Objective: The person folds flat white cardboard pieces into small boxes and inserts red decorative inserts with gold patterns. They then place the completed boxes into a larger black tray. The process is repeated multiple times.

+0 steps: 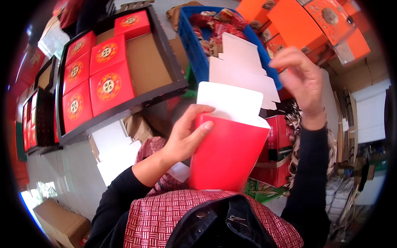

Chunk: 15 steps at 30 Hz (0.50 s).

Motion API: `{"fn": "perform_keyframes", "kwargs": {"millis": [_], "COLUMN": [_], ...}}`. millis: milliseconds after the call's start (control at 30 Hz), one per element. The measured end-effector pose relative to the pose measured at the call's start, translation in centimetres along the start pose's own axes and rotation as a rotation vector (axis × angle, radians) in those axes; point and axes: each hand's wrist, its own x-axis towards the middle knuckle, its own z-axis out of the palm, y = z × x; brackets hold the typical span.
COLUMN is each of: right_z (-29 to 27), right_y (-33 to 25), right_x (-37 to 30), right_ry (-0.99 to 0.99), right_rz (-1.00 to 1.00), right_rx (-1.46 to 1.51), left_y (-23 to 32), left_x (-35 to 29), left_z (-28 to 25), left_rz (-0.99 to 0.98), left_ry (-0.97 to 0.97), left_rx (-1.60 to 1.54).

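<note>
A red paper box (229, 155) stands upright before me, its top open and a white flap (229, 97) raised at the far side. My left hand (188, 134) grips its upper left edge, the thumb on the near face. The inside of the box is mostly hidden. To the right of the box, my right hand (301, 80) is lifted, fingers loosely bent and apart, with nothing visible in them. It is nearest to white cardboard blanks (240, 62) lying across a blue crate (188, 37). Red wrapped packets (225, 25) fill the crate's far part.
At left, a black-rimmed tray (159, 62) holds several red boxes (108, 89) with round emblems. Orange boxes (295, 25) are stacked at the far right. A strapped red carton (277, 144) is beside my right arm. More white blanks (118, 153) lie left; a brown carton (62, 223) sits lower left.
</note>
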Motion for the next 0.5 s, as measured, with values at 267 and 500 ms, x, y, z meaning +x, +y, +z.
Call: {"fn": "perform_keyframes", "kwargs": {"millis": [267, 500], "right_z": [7.7, 9.1], "right_y": [0.4, 4.1], "right_x": [-14.4, -15.8], "right_ry": [0.328, 0.413], "right_rz": [0.449, 0.674], "right_rx": [0.442, 0.608], "left_y": [-0.3, -0.7], "left_x": [2.0, 4.0], "left_z": [0.4, 2.6], "left_rz": [-0.171, -0.311], "left_ry": [-0.147, -0.153], "left_rx": [-0.113, -0.064]}}
